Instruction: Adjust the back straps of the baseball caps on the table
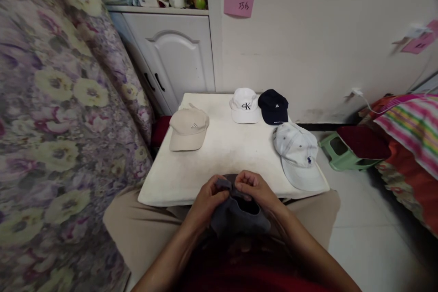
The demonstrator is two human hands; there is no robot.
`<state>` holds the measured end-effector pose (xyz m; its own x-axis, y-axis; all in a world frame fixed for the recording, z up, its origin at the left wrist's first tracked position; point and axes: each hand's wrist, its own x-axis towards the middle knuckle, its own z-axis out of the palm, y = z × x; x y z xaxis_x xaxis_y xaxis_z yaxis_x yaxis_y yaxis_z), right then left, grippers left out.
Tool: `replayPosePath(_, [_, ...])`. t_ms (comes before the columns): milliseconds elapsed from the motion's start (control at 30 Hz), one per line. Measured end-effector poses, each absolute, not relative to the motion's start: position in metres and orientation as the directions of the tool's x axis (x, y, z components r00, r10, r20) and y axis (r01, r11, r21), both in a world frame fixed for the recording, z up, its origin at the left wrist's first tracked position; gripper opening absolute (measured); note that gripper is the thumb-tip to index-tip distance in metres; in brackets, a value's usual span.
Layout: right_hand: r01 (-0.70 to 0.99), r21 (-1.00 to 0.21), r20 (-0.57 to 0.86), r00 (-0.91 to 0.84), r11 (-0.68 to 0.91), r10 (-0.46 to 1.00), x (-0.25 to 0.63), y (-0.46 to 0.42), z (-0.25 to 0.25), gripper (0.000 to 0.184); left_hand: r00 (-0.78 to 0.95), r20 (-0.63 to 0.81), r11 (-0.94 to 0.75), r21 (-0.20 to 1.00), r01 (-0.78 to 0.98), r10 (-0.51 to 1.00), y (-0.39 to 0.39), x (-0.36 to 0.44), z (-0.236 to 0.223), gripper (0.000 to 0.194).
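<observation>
A dark grey baseball cap [236,219] is held over my lap at the near edge of the table, its back opening facing up. My left hand [214,195] pinches one side of the strap at the cap's back. Closed on the other side of that strap is my right hand [253,188], a short gap from the left. The fastening between the fingers is too small to make out. On the table lie a beige cap [188,130] at the left, a white cap [245,107] and a navy cap [273,107] at the back, and a pale washed cap [299,155] at the right.
The caps lie on a cream-covered table [236,146] against the wall. A flowered curtain [68,123] hangs at the left beside a white cabinet [171,54]. A green stool [342,153] with a red cushion stands at the right, near a bed with striped covers [414,123].
</observation>
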<state>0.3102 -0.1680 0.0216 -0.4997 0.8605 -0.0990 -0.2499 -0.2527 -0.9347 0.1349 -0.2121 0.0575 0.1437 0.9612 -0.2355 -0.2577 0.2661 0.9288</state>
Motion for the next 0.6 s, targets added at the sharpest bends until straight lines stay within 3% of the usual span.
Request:
replayPosePath(133, [-0.272, -0.927, -0.117, -0.444, -0.259, 0.888, 0.306, -0.170, 0.022, 0.025, 0.205, -0.161, 0.179, 0.981, -0.075, 0.966, -0.212, 0.136, 0.057, 0.035])
replayPosePath(333, [-0.293, -0.918, -0.117, -0.444, -0.268, 0.888, 0.305, -0.172, 0.025, 0.025, 0.075, -0.150, 0.141, 0.983, 0.120, 0.986, -0.213, 0.138, 0.057, 0.015])
replayPosePath(467, [-0.319, -0.900, -0.154, -0.406, -0.298, 0.901, 0.309, -0.169, 0.023, 0.025, 0.060, -0.173, 0.167, 0.982, 0.093, 0.983, -0.211, 0.133, 0.059, 0.016])
replayPosePath(600, [-0.448, -0.830, -0.183, -0.344, -0.332, 0.921, 0.316, -0.164, 0.018, 0.026, 0.012, -0.146, 0.147, 0.988, -0.054, 0.989, -0.209, 0.127, 0.062, 0.018])
